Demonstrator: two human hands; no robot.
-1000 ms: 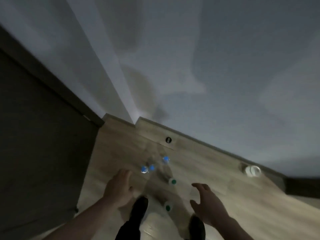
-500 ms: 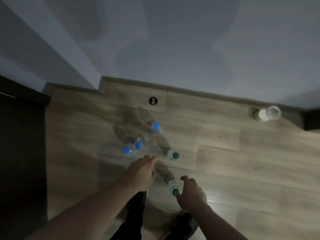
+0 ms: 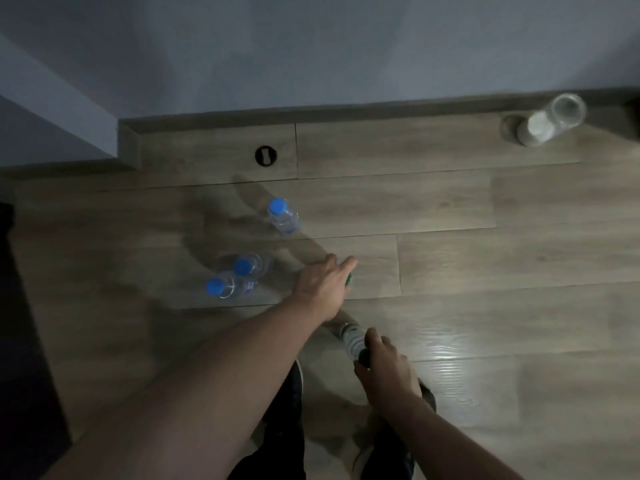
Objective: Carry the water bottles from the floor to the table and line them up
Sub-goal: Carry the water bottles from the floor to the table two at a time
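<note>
Right hand (image 3: 384, 365): grips green-capped bottle (image 3: 351, 337) neck | Left hand (image 3: 323, 284): fingers extended over second green cap (image 3: 349, 279) | Floor (image 3: 485, 271): three blue-capped bottles (image 3: 282, 216)

Three clear blue-capped bottles (image 3: 282, 216) (image 3: 251, 265) (image 3: 227, 287) are standing at centre-left; two green-capped bottles (image 3: 349, 279) (image 3: 351, 337) are standing lower centre, partly hidden.

- Left arm (image 3: 194, 379) bare, stretched forward and down across the middle of the view.
- Left hand (image 3: 323, 284) back up, fingers extended forward and close together.
- Right arm (image 3: 446, 441) bare, reaching forward from the lower right.
- Right hand (image 3: 386, 365) lower and nearer the body, fingers curled downward in a grip.
</note>
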